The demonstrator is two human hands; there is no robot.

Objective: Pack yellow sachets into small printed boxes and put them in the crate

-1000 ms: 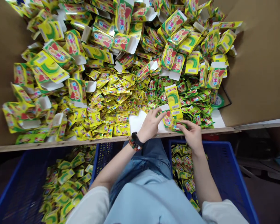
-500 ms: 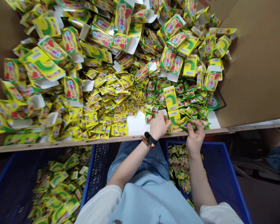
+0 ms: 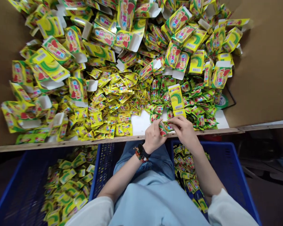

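Note:
Near the table's front edge, my left hand point(image 3: 155, 135) is closed round a small box point(image 3: 163, 129) printed with a watermelon. My right hand point(image 3: 184, 129) is just to its right, its fingers pinching a small packet point(image 3: 171, 126) at the box's open end. How far the packet is inside the box is hidden by the fingers. Behind my right hand lie yellow boxes point(image 3: 176, 97) with a green curved print. Green packets point(image 3: 200, 108) are heaped to the right, and yellow packets point(image 3: 113, 94) to the left.
Many open-flapped boxes point(image 3: 56, 55) are piled at the back and left. Below the table's wooden edge point(image 3: 68, 143), a blue crate point(image 3: 95, 175) at left and another blue crate point(image 3: 235, 175) at right hold filled-looking boxes. Brown cardboard point(image 3: 266, 69) walls the right side.
My right hand has moved left, bringing a packet to the box in my left hand. My left hand has shifted slightly left and down. The view has shifted a little.

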